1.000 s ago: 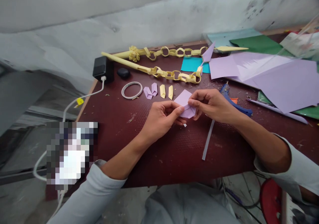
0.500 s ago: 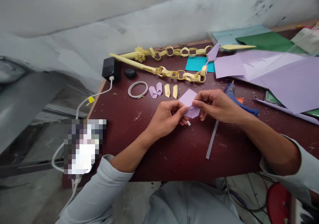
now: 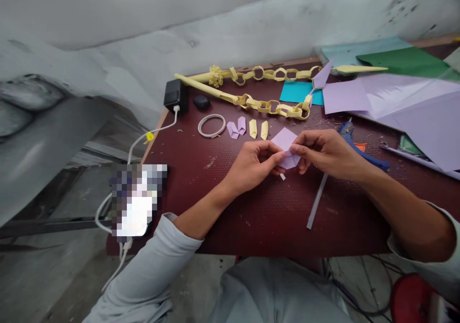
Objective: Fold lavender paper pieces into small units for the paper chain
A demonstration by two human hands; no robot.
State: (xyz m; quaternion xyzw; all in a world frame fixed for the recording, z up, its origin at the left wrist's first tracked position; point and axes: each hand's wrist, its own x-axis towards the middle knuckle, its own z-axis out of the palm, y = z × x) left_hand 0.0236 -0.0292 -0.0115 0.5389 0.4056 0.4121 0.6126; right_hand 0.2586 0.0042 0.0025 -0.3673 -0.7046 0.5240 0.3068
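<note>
At the near edge of the frame, lower left, a phone-like device (image 3: 138,203) with a pixelated screen lies by the corner of the table (image 3: 247,222), presumably kept there because its white cable (image 3: 134,143) loops up to a black box (image 3: 174,95). A pale strip (image 3: 317,203) lies right of centre, its upper end hidden by the right hand (image 3: 328,153).

In the middle of the frame, the left hand (image 3: 253,165) and right hand share a folded lilac paper (image 3: 285,137) just above the table. Each grip is closed on it, thumb against fingers, at opposite sides of a crease, probably so the fold stays pressed flat and cannot spring open. A white scrap (image 3: 282,176) shows below the left fingertips.

Just beyond, two lilac pieces (image 3: 233,130) and two yellow pieces (image 3: 253,129) lie in a row, seemingly sorted by colour, beside a ring (image 3: 200,127). Right of the right hand rests a blue glue gun (image 3: 364,150), apparently within reach.

Farther back, yellow paper chains (image 3: 264,105) stretch across the top, with lilac sheets (image 3: 427,121) stacked at upper right, seemingly clear of the hands.
</note>
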